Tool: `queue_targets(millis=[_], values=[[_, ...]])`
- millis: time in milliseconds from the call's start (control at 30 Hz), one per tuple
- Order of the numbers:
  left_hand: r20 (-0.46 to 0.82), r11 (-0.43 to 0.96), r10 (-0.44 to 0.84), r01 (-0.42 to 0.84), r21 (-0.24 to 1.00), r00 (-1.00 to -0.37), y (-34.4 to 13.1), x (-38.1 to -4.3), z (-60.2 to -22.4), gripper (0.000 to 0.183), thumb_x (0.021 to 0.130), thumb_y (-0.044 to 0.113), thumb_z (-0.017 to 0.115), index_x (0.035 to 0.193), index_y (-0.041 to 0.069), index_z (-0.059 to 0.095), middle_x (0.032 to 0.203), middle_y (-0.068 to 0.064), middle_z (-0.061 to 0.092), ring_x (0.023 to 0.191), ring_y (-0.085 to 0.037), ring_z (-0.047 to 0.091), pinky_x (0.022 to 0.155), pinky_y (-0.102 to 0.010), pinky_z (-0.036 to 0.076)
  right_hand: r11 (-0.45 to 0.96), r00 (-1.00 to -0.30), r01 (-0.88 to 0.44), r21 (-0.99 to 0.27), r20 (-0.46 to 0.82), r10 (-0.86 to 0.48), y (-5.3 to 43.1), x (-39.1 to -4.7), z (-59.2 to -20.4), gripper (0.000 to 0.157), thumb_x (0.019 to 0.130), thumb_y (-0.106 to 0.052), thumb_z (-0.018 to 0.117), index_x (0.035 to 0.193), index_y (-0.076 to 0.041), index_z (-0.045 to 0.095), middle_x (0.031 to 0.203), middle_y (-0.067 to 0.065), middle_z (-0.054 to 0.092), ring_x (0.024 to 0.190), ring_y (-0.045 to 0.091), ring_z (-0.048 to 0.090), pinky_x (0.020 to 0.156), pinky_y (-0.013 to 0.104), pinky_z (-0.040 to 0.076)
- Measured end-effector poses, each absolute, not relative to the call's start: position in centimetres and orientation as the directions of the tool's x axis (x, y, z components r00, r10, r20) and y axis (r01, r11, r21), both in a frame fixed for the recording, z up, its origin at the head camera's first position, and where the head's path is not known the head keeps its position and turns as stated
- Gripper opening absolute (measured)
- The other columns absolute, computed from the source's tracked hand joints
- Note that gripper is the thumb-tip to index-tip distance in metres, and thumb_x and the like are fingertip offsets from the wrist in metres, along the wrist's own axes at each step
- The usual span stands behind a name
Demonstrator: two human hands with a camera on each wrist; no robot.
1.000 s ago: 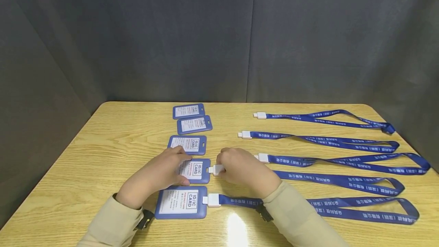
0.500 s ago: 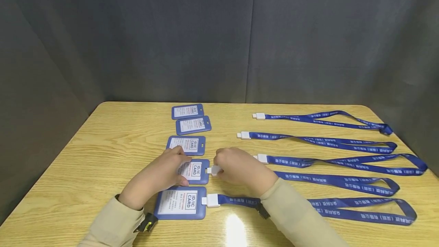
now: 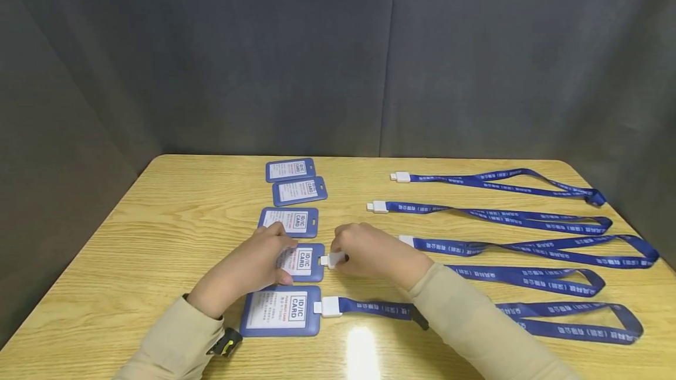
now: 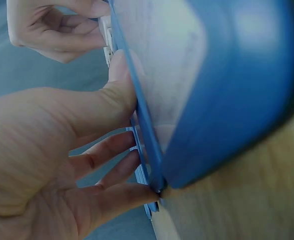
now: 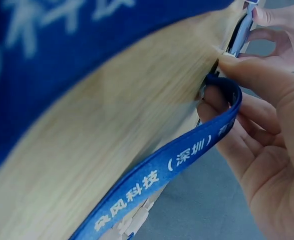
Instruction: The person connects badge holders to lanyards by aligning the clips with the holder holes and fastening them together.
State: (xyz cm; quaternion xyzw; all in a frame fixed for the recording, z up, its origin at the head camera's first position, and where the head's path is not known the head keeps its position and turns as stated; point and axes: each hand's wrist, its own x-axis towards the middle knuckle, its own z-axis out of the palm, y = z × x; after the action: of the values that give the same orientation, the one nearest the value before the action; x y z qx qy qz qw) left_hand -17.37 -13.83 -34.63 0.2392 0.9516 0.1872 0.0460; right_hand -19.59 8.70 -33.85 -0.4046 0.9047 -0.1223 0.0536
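Observation:
In the head view, my left hand holds a blue ID card holder flat on the table, thumb at its near edge and fingers at its far edge. My right hand pinches the white clip of a blue lanyard. The clip's tab lies at the holder's end slot; whether it is locked, I cannot tell. In the right wrist view, the lanyard's strap bends up toward my fingers. Closest to me, another card holder has a white lanyard clip on its slot.
Behind my left hand lie three more card holders, one of them this middle one. Three other lanyards, including this one, stretch across the wooden table's right side. A dark curtain hangs behind.
The pinched lanyard's far loop has slid a little to the left, and my right forearm has shifted slightly right. Both hands keep their hold, with the clip still at the slot.

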Motion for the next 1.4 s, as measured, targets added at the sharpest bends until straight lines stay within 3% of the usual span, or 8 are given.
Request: queue_targets(millis=[733,967,1233,1400], values=[[-0.027,0.831,0.442,0.397,0.39,-0.897,-13.9,-17.6,-34.3,0.061,0.068,0.017,0.088,0.122,-0.002,0.068,0.101,-0.005,0.054,0.088,-0.02,0.047,0.077,-0.032,0.048,0.642,-0.679,-0.707,-0.297,0.03,-0.733,7.9,-19.3,-33.7,0.007,0.083,-0.009,0.08,0.088,-0.005,0.078,0.076,-0.002,0.062,0.066,0.007,0.051,0.064,0.019,0.049],[-0.018,0.83,0.436,0.394,0.395,-0.9,-13.7,-17.4,-34.6,0.06,0.069,0.016,0.088,0.122,-0.003,0.067,0.102,-0.006,0.054,0.092,-0.021,0.048,0.08,-0.034,0.049,0.665,-0.701,-0.682,-0.303,0.014,-0.713,7.5,-19.3,-33.6,0.012,0.081,-0.006,0.08,0.092,-0.004,0.078,0.087,0.002,0.071,0.076,0.01,0.062,0.073,0.021,0.053],[-0.021,0.848,0.393,0.354,0.394,-0.919,-13.1,-17.2,-34.9,0.057,0.068,0.012,0.089,0.119,-0.003,0.068,0.105,-0.008,0.056,0.096,-0.025,0.05,0.084,-0.038,0.05,0.704,-0.727,-0.66,-0.262,-0.015,-0.687,7.3,-18.9,-33.3,0.006,0.082,-0.006,0.08,0.087,-0.005,0.077,0.083,0.002,0.07,0.067,0.01,0.055,0.069,0.021,0.051],[-0.031,0.872,0.376,0.343,0.348,-0.926,-13.1,-17.1,-34.8,0.057,0.069,0.016,0.09,0.12,0.001,0.069,0.106,-0.005,0.056,0.096,-0.022,0.051,0.079,-0.039,0.052,0.729,-0.744,-0.653,-0.203,-0.009,-0.669,7.2,-18.4,-33.1,0.012,0.081,-0.013,0.082,0.09,-0.006,0.077,0.087,0.003,0.072,0.073,0.012,0.062,0.073,0.025,0.055]])
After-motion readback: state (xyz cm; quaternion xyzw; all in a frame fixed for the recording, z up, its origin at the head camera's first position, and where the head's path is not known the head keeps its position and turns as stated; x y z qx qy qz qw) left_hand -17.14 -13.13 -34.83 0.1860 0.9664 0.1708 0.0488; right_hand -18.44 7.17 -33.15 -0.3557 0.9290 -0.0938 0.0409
